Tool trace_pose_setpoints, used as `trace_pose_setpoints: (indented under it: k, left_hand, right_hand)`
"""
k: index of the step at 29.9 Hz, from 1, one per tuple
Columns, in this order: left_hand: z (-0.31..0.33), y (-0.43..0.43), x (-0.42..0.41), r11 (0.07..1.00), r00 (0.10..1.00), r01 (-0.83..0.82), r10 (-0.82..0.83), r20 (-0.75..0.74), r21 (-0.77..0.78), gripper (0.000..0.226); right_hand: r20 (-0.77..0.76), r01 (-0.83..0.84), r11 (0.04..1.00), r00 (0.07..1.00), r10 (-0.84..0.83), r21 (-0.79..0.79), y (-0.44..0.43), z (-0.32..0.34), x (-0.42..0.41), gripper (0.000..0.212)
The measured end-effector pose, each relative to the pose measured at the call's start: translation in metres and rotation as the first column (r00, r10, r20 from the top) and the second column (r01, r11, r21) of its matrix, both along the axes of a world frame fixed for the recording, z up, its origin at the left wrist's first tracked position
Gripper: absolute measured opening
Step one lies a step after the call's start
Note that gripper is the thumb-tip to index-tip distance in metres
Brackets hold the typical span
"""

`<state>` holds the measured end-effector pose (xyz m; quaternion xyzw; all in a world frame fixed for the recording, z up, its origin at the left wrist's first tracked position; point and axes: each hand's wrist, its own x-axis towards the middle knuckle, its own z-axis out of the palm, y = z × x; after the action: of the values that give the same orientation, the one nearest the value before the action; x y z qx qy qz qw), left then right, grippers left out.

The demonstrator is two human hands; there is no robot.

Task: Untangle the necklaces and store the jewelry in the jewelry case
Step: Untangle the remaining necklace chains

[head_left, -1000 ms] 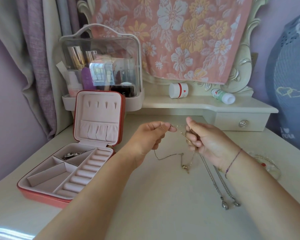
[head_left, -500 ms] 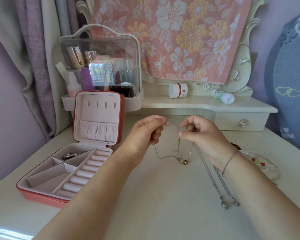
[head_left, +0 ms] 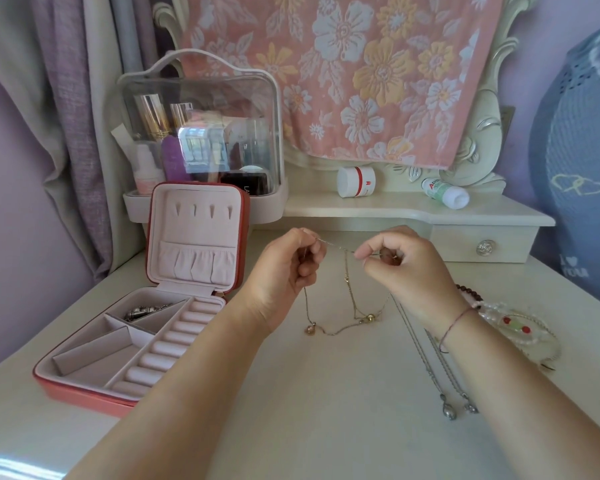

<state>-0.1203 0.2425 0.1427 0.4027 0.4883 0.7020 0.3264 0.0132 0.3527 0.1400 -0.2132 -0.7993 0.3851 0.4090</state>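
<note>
Lowest in the frame, at lower right, a pair of silver necklaces (head_left: 444,386) lies on the dressing table (head_left: 291,410), pendants toward the viewer and upper ends running under the right wrist. At lower left the jewelry case (head_left: 84,388) stands open, with one silvery piece (head_left: 142,310) in its rear compartment.

At centre, the left hand (head_left: 284,275) and right hand (head_left: 406,268) each pinch the fine gold chains (head_left: 347,282) between thumb and fingertips. A second ago the hands were almost touching, with the chain bunched between them. Now they have drawn apart, so a short span runs taut from one pinch to the other. The loops hang lower, and the pink pendant (head_left: 309,329) and the gold bead (head_left: 369,318) sit apart near the tabletop. The knot seems to be loosening, but the strands look crossed below the span, so I judge that nothing here is ready for the case.

At right lie beaded bracelets (head_left: 520,327). Toward the top of the frame are a clear cosmetics box (head_left: 201,133), a white jar (head_left: 355,181) and a floral towel (head_left: 361,81).
</note>
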Motion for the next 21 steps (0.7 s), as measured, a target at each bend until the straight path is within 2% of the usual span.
trace_pose_setpoints:
  k: [2,5,8,14,21]
  left_hand:
    - [0.0003,-0.0004,0.0009,1.000,1.000,-0.008,0.008,-0.015,-0.009,0.022]
    - [0.0006,-0.0006,0.0013,1.000,0.999,0.009,-0.009,-0.032,-0.006,0.012]
    - [-0.0002,-0.0004,0.0005,1.000,0.999,0.026,-0.026,-0.035,-0.007,0.013]
    - [0.0001,-0.0003,0.0006,0.998,0.998,0.059,-0.059,-0.020,0.003,0.009]
    - [0.0014,-0.0019,0.0022,0.998,0.998,0.068,-0.068,-0.005,0.006,0.014]
  right_hand:
    - [0.025,0.019,0.998,0.999,-0.020,0.060,-0.0015,-0.0011,-0.0010,0.017]
    - [0.037,0.057,0.994,0.997,-0.061,0.095,-0.0020,-0.0029,-0.0031,0.013]
    - [0.045,0.086,0.988,0.995,-0.092,0.127,-0.0040,-0.0014,-0.0033,0.014]
    - [0.043,0.102,0.985,0.993,-0.109,0.140,-0.0056,-0.0011,-0.0039,0.016]
    - [0.047,0.100,0.986,0.993,-0.107,0.135,-0.0050,-0.0025,-0.0046,0.007]
